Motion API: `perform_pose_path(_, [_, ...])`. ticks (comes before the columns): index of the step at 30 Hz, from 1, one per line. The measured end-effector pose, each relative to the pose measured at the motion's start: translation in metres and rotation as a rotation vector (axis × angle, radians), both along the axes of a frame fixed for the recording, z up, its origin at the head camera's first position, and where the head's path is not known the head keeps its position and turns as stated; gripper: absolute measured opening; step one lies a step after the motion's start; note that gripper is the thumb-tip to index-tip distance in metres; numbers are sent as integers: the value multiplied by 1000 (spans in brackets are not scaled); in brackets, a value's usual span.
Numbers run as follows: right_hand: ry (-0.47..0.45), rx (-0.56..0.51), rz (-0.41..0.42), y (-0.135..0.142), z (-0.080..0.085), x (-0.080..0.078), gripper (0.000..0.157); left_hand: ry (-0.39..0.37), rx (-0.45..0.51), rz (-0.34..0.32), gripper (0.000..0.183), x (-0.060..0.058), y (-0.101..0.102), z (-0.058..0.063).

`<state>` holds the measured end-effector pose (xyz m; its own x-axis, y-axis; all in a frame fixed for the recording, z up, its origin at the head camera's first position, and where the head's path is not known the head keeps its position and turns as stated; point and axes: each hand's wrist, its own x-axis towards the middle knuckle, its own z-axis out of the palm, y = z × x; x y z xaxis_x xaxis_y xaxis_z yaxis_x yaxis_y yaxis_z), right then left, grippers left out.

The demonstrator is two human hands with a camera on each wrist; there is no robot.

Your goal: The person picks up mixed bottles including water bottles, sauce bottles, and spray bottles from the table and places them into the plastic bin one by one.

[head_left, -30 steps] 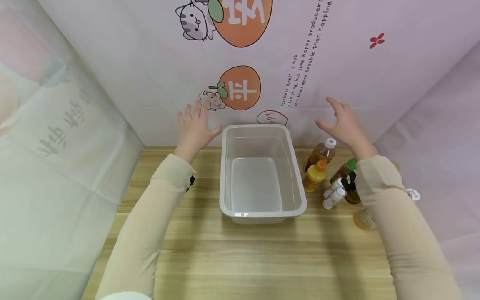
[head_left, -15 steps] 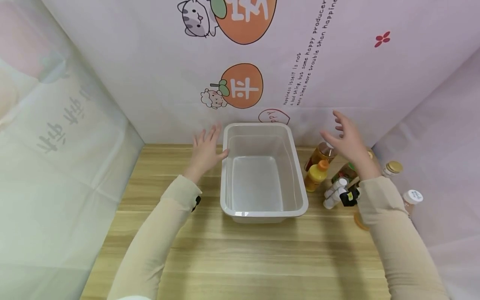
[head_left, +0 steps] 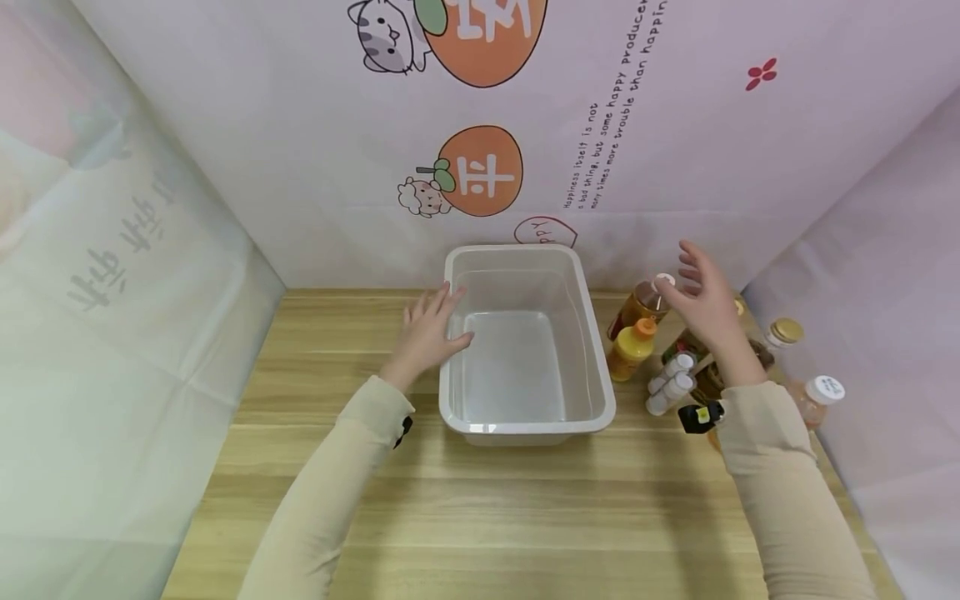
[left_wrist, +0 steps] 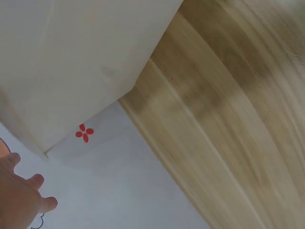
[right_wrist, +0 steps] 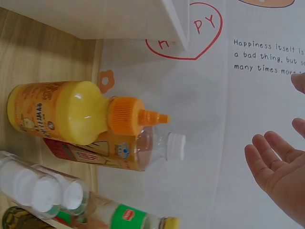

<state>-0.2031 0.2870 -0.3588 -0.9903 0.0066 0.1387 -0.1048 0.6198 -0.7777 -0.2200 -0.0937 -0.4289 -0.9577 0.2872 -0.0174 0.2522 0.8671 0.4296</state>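
A light grey plastic tub [head_left: 510,429] stands on the wooden table, with nothing inside it. My left hand [head_left: 426,340] is at its left rim, fingers spread and thumb over the opening; whether it touches the rim I cannot tell. In the left wrist view, fingertips [left_wrist: 35,181] show beside the tub wall [left_wrist: 86,62]. My right hand [head_left: 708,308] hovers above the bottles on the right, fingers loosely bent, holding nothing. Nearest to it are a clear bottle of brown liquid with a white cap [head_left: 640,308] and a yellow squeeze bottle with an orange nozzle [head_left: 632,350].
Two small white-capped containers [head_left: 670,386] stand in front of the yellow bottle. Farther right are a jar with a gold lid [head_left: 784,331] and a white-capped bottle [head_left: 823,392]. A green-labelled bottle [right_wrist: 128,217] shows in the right wrist view. A printed cloth [head_left: 337,167] hangs behind the table.
My left hand has come down and to the right, from beside the back cloth to the tub's left rim. My right hand has lowered and shifted slightly right over the bottles.
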Motion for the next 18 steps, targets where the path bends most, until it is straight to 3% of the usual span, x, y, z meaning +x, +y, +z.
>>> perform_pose_path(9, [-11,-72,-68,12,-10,10,70,-86,-7,-36,72,-4,2,-11])
perform_pose_path(18, [54,-109,-178,21,-15,22,65,-136,16,-85,62,-5,1,-15])
